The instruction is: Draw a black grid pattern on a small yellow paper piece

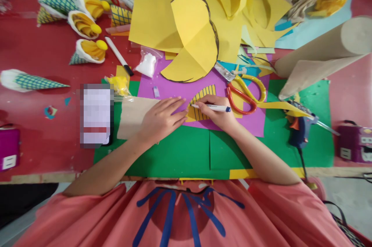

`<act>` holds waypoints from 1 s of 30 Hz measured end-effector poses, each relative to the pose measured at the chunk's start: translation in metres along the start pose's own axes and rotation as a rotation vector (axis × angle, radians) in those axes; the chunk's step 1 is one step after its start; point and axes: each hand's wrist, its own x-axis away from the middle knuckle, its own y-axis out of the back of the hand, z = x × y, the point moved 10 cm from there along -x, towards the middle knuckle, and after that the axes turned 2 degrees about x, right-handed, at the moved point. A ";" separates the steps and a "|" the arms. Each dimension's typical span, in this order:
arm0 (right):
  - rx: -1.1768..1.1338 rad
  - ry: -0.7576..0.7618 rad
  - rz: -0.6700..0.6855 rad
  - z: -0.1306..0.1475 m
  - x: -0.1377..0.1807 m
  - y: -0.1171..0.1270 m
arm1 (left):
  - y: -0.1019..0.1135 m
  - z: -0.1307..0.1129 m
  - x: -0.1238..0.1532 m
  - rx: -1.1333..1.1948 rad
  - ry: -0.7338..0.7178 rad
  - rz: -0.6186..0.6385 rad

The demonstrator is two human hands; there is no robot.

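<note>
My right hand [219, 112] grips a white marker [215, 107] with a dark blue end, its tip at the left part of a yellow paper quarter-circle [203, 94]. Dark parallel lines run across that yellow piece. My left hand [165, 118] lies flat with fingers stretched, its fingertips at the left edge of the yellow piece and its palm partly over a beige sheet [132, 115]. Purple paper [252, 126] lies beneath. Right of my right hand rest large scissors [245, 92] with red and yellow handles. Beyond sits a yellow paper shape [197, 41] outlined in black.
A glue gun [302, 126] and a roll of beige paper [319, 49] are on the right. At left are a phone [97, 115], a white marker with a black cap [119, 55], small bags of white pieces [148, 64] and yellow pieces [118, 84], and several decorated cones [88, 52].
</note>
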 end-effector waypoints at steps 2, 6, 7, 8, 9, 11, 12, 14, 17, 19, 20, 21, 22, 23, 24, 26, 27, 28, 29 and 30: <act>-0.028 -0.030 0.007 -0.002 0.000 0.001 | -0.001 0.000 0.000 -0.006 0.003 0.010; -0.183 -0.085 -0.150 -0.005 0.006 0.021 | 0.000 -0.001 0.001 -0.041 -0.015 0.001; -0.199 -0.085 -0.198 -0.004 0.009 0.026 | 0.000 0.000 0.001 -0.034 -0.012 -0.002; -0.196 -0.081 -0.224 -0.003 0.011 0.028 | 0.000 0.000 0.001 -0.024 -0.008 -0.002; -0.180 -0.076 -0.222 -0.001 0.013 0.027 | 0.000 0.000 0.001 -0.017 -0.007 -0.002; -0.122 -0.063 -0.151 0.002 0.013 0.018 | 0.001 0.000 0.002 -0.023 -0.014 -0.003; -0.090 -0.062 -0.110 0.002 0.013 0.012 | 0.001 -0.001 0.001 -0.034 -0.023 -0.004; -0.044 -0.059 -0.053 0.001 0.012 0.003 | 0.002 -0.002 0.001 -0.058 -0.036 -0.010; -0.020 -0.067 -0.038 -0.003 0.010 -0.002 | 0.001 -0.002 0.001 -0.068 -0.038 -0.012; -0.021 -0.066 -0.041 -0.004 0.009 -0.001 | 0.000 -0.001 0.001 -0.056 -0.025 -0.003; -0.024 -0.064 -0.044 -0.004 0.009 -0.001 | 0.000 0.000 0.001 -0.046 -0.018 0.003; -0.025 -0.060 -0.046 -0.004 0.009 -0.001 | -0.001 0.000 0.001 -0.037 -0.012 0.006; -0.025 -0.055 -0.048 -0.003 0.009 0.000 | -0.001 0.000 0.001 -0.031 -0.009 0.006; -0.022 -0.051 -0.049 -0.003 0.009 0.000 | -0.001 0.000 0.001 -0.028 -0.008 0.003; -0.017 -0.050 -0.047 -0.002 0.009 0.000 | 0.000 0.000 0.001 -0.025 -0.010 0.000; -0.014 -0.054 -0.029 -0.002 0.008 -0.002 | 0.000 0.000 0.002 -0.022 -0.013 -0.006; -0.015 -0.058 -0.018 -0.002 0.008 -0.002 | 0.000 0.000 0.002 -0.021 -0.013 -0.009; -0.016 -0.062 -0.006 -0.002 0.007 -0.003 | 0.001 0.000 0.002 -0.022 -0.014 -0.012; -0.018 -0.066 0.004 -0.001 0.007 -0.004 | 0.001 0.000 0.002 -0.026 -0.017 -0.016; -0.020 -0.069 0.011 -0.001 0.006 -0.004 | 0.001 -0.001 0.002 -0.033 -0.022 -0.022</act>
